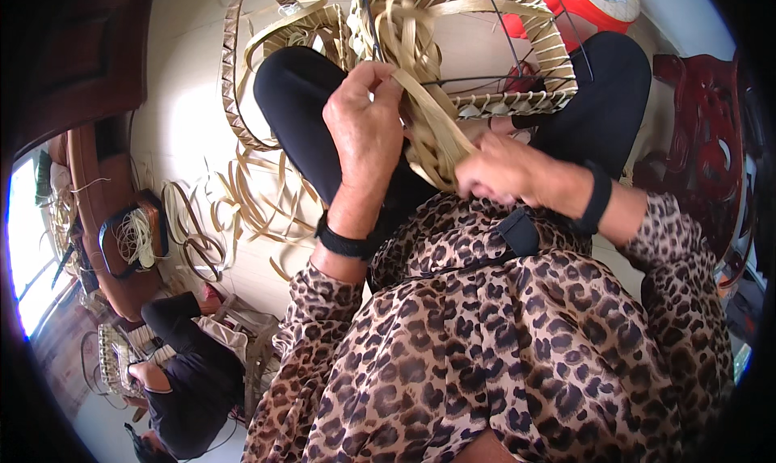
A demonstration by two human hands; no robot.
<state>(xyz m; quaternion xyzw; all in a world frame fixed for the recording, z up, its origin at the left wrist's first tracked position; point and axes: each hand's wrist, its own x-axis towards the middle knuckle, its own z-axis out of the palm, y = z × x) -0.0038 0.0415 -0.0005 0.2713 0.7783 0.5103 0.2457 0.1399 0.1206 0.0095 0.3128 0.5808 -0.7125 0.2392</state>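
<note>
A flat, pale tan weaving strip [436,111] runs taut between my hands above my lap. My left hand [365,115] pinches it at the upper end, close to the basket's corner. Lower down and to the right, my right hand [505,172] is closed round the other end, slightly blurred. Ahead of me, between my knees, sits a rectangular basket frame [517,105] of black wire, its rim wrapped in tan and white strips. A loose bundle of strips [416,42] hangs over its left side and down toward my lap.
Left of my knee lie a wrapped hoop handle [229,75] and loose strips [250,200] on the floor. A red stool [578,10] stands beyond the basket, a carved dark wooden chair [703,131] at right. Another person [190,390] sits at lower left with a basket [115,358].
</note>
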